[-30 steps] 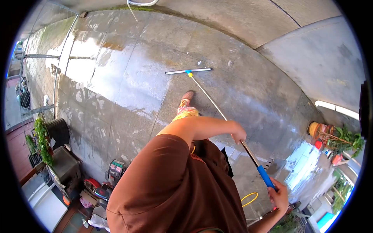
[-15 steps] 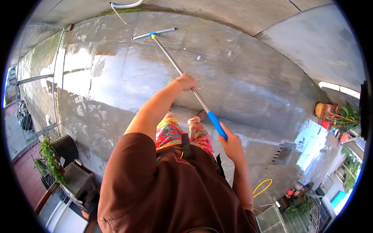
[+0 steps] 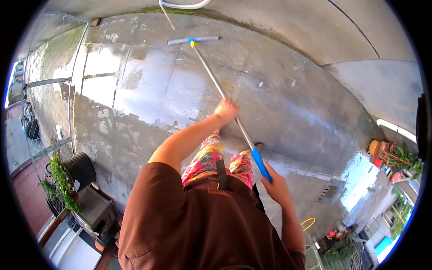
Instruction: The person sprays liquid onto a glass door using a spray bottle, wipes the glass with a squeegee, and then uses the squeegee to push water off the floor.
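Observation:
A floor squeegee (image 3: 209,69) with a long metal pole reaches from my body out over the wet concrete. My left hand (image 3: 226,110) is wrapped round the middle of the pole. Lower down, my right hand (image 3: 275,185) holds the end of its blue grip (image 3: 260,163). At the far end, a yellow joint (image 3: 192,44) links the pole to the wide squeegee head (image 3: 192,40), which is slightly blurred and appears to rest on the floor near the wall.
Shiny water (image 3: 148,85) covers floor at left. A bent pipe (image 3: 167,17) stands by the far wall. Left are a chain-link gate (image 3: 71,103), a dark pot (image 3: 80,172) and a leafy plant (image 3: 63,186). Potted plants (image 3: 382,150) and a yellow hose (image 3: 309,222) are at right.
The view has shifted, so the surroundings appear farther right. The squeegee head now lies closer to the bent pipe. Both hands keep their hold on the pole, and my feet have shifted.

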A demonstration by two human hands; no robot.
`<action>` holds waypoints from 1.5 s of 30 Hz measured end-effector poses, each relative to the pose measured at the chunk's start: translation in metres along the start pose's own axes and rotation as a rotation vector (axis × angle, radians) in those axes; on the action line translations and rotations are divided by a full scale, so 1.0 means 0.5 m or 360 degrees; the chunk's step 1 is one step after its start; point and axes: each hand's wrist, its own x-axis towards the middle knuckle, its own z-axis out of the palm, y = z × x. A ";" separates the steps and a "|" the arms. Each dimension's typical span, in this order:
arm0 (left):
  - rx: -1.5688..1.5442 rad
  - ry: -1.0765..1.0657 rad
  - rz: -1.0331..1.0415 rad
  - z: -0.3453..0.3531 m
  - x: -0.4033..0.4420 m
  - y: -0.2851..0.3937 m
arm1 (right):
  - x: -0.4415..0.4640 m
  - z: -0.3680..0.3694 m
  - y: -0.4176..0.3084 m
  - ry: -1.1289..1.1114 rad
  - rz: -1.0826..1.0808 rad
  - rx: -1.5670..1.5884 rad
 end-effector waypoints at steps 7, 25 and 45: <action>-0.0234 -0.0048 0.0325 0.013 -0.163 0.026 | -0.096 -0.018 -0.103 -0.0106 0.0326 0.0035; -0.0260 -0.0312 0.0152 0.074 -0.202 -0.123 | -0.025 0.162 -0.124 -0.0334 0.0453 -0.0082; 0.0053 -0.0262 0.0066 0.230 -0.502 -0.184 | -0.214 0.603 -0.088 0.0118 -0.0073 0.0085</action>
